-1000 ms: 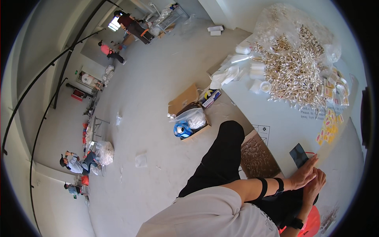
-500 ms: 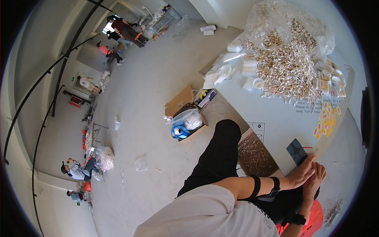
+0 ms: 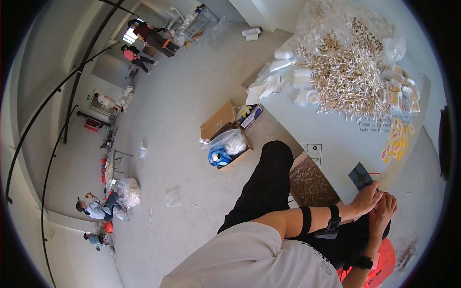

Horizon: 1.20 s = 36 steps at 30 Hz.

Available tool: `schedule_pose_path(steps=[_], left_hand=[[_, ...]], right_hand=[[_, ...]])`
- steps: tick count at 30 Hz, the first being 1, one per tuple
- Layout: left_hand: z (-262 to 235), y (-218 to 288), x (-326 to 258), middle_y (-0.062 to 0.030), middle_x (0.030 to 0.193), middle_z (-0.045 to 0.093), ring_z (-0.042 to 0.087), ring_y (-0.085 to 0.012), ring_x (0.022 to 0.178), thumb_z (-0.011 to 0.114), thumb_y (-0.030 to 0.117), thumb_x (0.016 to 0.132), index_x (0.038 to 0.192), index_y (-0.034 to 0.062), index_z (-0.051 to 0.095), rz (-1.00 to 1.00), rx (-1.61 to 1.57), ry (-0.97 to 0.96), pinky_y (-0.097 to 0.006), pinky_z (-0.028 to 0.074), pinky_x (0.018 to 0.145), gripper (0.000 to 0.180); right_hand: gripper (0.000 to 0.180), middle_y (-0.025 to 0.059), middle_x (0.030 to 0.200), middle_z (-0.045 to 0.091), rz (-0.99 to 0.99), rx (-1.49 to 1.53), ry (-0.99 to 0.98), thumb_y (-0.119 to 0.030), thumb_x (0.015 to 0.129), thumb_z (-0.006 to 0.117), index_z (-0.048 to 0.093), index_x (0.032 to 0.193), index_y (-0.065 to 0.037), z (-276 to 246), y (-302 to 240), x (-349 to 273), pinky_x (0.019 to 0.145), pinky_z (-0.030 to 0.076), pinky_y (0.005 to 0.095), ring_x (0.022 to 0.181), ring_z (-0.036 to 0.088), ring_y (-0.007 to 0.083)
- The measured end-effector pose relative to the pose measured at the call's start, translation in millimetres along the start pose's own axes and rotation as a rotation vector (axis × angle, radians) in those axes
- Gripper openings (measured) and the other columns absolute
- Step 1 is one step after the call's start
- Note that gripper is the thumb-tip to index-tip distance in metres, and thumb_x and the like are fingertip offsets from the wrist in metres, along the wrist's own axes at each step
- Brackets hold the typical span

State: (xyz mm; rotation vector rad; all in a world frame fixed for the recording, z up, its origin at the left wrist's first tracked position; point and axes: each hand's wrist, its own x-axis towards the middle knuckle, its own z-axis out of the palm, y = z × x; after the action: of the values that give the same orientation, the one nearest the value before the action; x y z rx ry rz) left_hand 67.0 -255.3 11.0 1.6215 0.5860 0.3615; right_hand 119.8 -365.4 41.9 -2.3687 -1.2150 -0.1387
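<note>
Close together at the near right edge of the table (image 3: 331,139) are my left hand (image 3: 366,199) and my right hand (image 3: 383,212). Both have bent, closed fingers, and their fingertips nearly meet. Whatever lies between them is hidden or too small to make out. A dark, flat rectangular thing (image 3: 359,175) is just beyond my left fingers; I cannot tell whether they touch it. Farther up the table spreads a large heap of cotton swabs (image 3: 343,86), partly under a clear plastic bag (image 3: 317,29). Yellow and white labels (image 3: 397,139) lie beyond my hands.
Small packets (image 3: 401,93) and a round white container (image 3: 312,97) flank the heap. An open carton (image 3: 225,120) holding a blue item and plastic bags stands on the floor. Below the table edge, by my knee, sits a brown box (image 3: 312,185). Several people are in the background at left.
My hands have drawn slightly apart at the wrists, with the left one shifted a little left. The dark rectangle appears slightly higher and turned. A person in pink at the back has moved.
</note>
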Motion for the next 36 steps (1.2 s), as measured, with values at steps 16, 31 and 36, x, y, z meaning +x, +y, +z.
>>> schedule_pose_path(steps=[16, 31, 36], left_hand=[[-52, 24, 19, -0.0160, 0.099, 0.066, 0.066, -0.0205, 0.086, 0.050, 0.026, 0.100, 0.121, -0.0064, 0.052, -0.246, -0.197, -0.245, -0.031, 0.054, 0.077, 0.039], [-53, 40, 25, -0.0194, 0.100, 0.063, 0.065, -0.0254, 0.090, 0.053, 0.037, 0.098, 0.122, -0.0028, 0.047, -0.512, -0.446, -0.301, -0.038, 0.053, 0.082, 0.047], [-49, 43, 31, -0.0175, 0.095, 0.063, 0.064, -0.0240, 0.085, 0.053, 0.038, 0.098, 0.119, -0.0008, 0.049, -0.522, -0.392, -0.322, -0.038, 0.054, 0.080, 0.045]], right_hand=[[0.061, 0.0039, 0.110, 0.058, 0.178, 0.053, 0.035, -0.024, 0.055, 0.085, 0.062, 0.111, -0.010, -3, 0, -2, 0.095, 0.033, 0.0430, 0.112, 0.050, 0.0243], [0.060, 0.0003, 0.106, 0.059, 0.105, 0.055, 0.021, -0.027, 0.053, 0.086, 0.064, 0.108, -0.011, 6, -1, 9, 0.093, 0.034, 0.0404, 0.108, 0.051, 0.0216], [0.061, 0.0003, 0.108, 0.059, 0.115, 0.074, 0.017, -0.027, 0.054, 0.085, 0.064, 0.109, -0.011, 7, -1, 7, 0.094, 0.034, 0.0415, 0.108, 0.051, 0.0216]])
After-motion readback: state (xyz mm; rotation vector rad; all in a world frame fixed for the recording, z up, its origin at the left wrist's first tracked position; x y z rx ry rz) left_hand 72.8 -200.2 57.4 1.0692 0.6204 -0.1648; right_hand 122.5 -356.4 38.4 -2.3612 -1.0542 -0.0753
